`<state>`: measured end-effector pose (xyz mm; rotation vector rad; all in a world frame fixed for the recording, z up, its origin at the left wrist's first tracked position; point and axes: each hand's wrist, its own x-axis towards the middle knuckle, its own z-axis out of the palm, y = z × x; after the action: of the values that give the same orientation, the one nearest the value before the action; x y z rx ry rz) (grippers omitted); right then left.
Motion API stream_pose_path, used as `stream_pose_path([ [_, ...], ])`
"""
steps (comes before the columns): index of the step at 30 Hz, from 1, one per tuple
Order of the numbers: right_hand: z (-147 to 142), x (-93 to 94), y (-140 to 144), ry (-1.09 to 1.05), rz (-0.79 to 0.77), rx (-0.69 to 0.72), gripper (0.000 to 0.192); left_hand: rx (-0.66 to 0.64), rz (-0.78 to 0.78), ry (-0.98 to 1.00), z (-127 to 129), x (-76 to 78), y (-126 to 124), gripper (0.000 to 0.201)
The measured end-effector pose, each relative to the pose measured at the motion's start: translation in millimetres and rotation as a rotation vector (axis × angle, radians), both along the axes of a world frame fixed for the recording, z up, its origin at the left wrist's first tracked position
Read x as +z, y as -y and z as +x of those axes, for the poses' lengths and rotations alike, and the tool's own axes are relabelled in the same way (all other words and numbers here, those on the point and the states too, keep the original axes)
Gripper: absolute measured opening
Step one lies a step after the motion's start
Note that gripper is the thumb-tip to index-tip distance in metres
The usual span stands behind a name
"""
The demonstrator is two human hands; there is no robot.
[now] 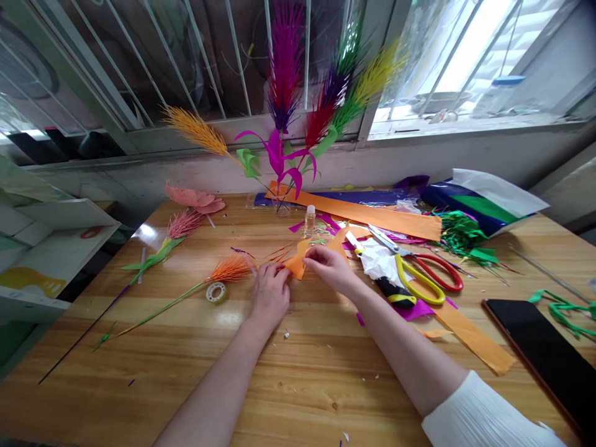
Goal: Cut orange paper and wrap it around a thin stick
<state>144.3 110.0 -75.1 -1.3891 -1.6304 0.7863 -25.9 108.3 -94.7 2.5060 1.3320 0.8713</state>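
Head view: two hands are seen above one wooden table (298, 385), with one folded piece of orange paper (295, 267) held between them. One small bottle (310, 220), one tape roll (209, 291), one pair of scissors (408, 253) and one phone (542, 357) are counted about them. Two stems are laid at the left: a pink-headed stem (183, 223) and an orange-headed stem (230, 269). Two wide orange strips are also shown, a back strip (372, 214) and a front strip (479, 341). One glass jar (282, 208) is stood near the wall, with coloured plumes held in it.

One lobe of the folded paper is pointed away from the person, and a lower corner is turned toward the left hand (270, 292). Its long axis cannot be told, since part is covered by fingers. The paper is placed just right of the left fingertips, by which its edge is pinched. From its right side it is pinched between thumb and forefinger of the right hand (328, 267).
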Motion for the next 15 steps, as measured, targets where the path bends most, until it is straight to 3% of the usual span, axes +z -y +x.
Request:
stream_pose_path([
  [2, 8, 21.0, 5, -0.136, 0.002, -0.017, 0.018, -0.009, 0.001, 0.001, -1, -1.0, 0, 0.027],
  [4, 17, 44.9, 14, -0.113, 0.061, -0.022, 0.018, -0.01, 0.005, 0.006, -1, -2.0, 0, 0.028],
  [7, 31, 74.4, 31, 0.055, 0.205, -0.074, 0.013, 0.006, 0.014, 0.003, 0, -2.6, 0, 0.029],
  [9, 36, 84.6, 43, 0.258, 0.302, -0.11, 0.008, 0.018, 0.022, -0.011, 0, -2.5, 0, 0.028],
  [12, 34, 80.3, 60, 0.591, 0.366, -0.055, 0.008, 0.037, 0.045, -0.022, 1, -2.2, -1, 0.026],
  [15, 16, 52.0, 77, 0.821, 0.263, 0.102, 0.007, 0.064, 0.082, 0.008, 1, -1.1, -2, 0.028],
])
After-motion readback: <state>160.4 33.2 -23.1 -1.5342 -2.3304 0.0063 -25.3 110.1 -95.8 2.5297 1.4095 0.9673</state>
